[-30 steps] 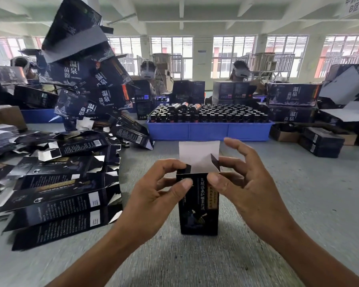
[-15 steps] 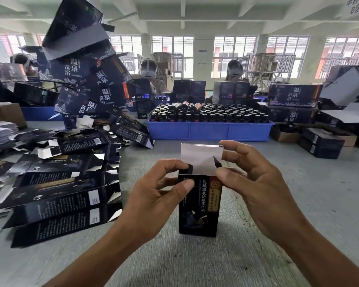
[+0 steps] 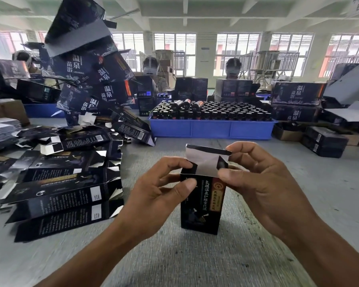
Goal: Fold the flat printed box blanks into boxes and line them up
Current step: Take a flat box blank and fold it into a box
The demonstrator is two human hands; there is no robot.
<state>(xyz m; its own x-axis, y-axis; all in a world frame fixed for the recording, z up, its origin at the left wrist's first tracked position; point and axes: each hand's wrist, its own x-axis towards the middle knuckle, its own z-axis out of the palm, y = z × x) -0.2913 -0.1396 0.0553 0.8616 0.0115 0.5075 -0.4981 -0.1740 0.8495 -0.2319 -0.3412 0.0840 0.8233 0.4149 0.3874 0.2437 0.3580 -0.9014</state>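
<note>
A small dark printed box [image 3: 201,204] stands upright on the grey table [image 3: 195,262], near the person, between both hands. Its top is open; the white inner face of the top flap [image 3: 205,160] stands up and leans toward the right. Left hand [image 3: 153,195]: thumb pressed on the box's upper left front corner, index finger curled over the top left edge, so the fingers pinch the box there. Right hand [image 3: 263,183]: thumb against the upper right front corner of the box, index finger curled over the flap's upper right corner, pinching the flap between them; the remaining fingers are curled behind. To the left on the table lies a spread of flat box blanks [image 3: 66,195], dark with white tabs, overlapping in rough rows. Behind them rises a leaning heap of larger dark cartons [image 3: 91,79] with white characters. Straight ahead, well apart from the box, sits a blue tray [image 3: 209,129] packed with dark-capped bottles [image 3: 216,110], three lying on top. More dark cartons [image 3: 294,94] are stacked on the right. Other people sit across the table, partly hidden by the stacks.
</note>
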